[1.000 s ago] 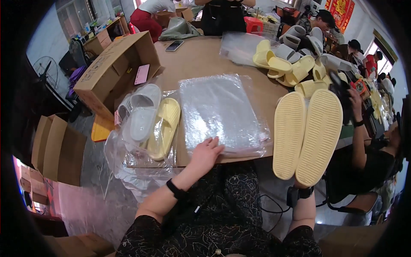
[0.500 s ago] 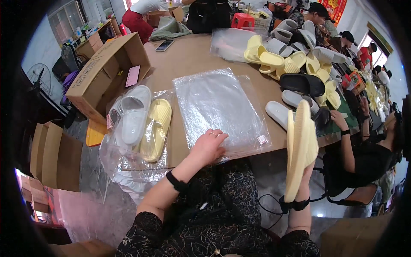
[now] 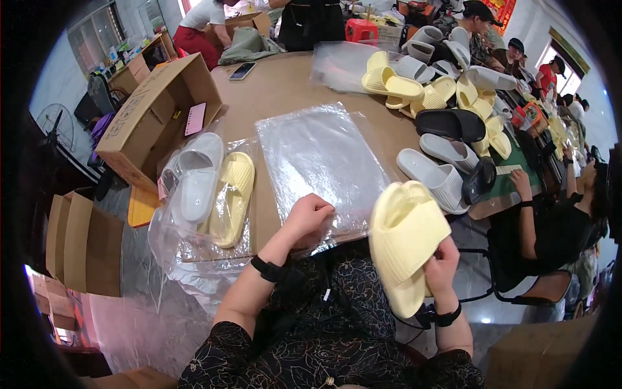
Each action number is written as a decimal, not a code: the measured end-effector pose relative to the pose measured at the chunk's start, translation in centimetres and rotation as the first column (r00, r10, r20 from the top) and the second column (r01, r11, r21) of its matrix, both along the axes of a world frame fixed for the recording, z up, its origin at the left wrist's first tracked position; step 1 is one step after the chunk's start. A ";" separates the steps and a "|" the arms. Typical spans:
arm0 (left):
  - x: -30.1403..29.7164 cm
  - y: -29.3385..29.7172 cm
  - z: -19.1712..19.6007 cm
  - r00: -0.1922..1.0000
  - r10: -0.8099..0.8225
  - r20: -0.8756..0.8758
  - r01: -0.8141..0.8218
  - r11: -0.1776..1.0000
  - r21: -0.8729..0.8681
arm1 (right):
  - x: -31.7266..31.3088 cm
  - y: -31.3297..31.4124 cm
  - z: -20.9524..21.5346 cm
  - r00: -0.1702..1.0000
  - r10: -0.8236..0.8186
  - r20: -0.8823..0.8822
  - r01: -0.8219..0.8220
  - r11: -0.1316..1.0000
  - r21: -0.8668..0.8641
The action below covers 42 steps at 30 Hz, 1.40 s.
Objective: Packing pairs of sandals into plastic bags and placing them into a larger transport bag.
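Note:
A pair of pale yellow slide slippers [image 3: 405, 243], laid one against the other, is held up in front of the table edge by my right hand [image 3: 442, 267]. My right fingers are wrapped round their side. On the table before me lies a stack of clear plastic bags [image 3: 324, 155]. My left hand [image 3: 308, 217] is at its near edge, fingers curled and pinched on the top bag. Left of the stack, a grey slipper [image 3: 199, 178] and a yellow slipper [image 3: 232, 198] lie in clear plastic.
An open cardboard box [image 3: 155, 120] stands on its side at the table's left. Loose grey, yellow and black slippers [image 3: 450, 125] heap at the right. A phone [image 3: 242, 71] lies at the back. A co-worker's hand [image 3: 520, 183] is at the right.
My right hand has brought the yellow slippers left and turned them from edge-on to show their straps. My left fingers have curled in at the bag's edge.

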<state>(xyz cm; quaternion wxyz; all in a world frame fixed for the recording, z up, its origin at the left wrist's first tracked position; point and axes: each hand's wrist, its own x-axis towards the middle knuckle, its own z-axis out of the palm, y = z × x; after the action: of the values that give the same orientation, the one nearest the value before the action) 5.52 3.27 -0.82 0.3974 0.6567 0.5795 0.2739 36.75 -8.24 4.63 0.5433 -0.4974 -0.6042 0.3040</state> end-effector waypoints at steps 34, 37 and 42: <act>-0.3 -2.9 7.8 0.971 0.039 -0.235 0.152 0.659 0.736 | -10.7 6.0 -1.3 0.904 0.049 0.424 -0.019 0.997 -0.075; -0.2 -3.2 7.9 0.952 0.091 -0.293 0.170 0.640 0.750 | -10.4 6.0 -2.8 0.868 0.025 0.496 0.039 0.992 -0.119; 0.0 -3.6 6.8 0.970 -0.022 -0.243 0.178 0.745 0.643 | -9.8 5.3 -1.5 0.816 -0.020 0.577 0.035 0.999 -0.014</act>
<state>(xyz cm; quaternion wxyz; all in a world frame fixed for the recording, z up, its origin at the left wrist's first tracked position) 5.52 -0.33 5.93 0.0878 0.8108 0.4494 0.3647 26.98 -2.97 3.17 0.3332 -0.5812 -0.7294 0.1386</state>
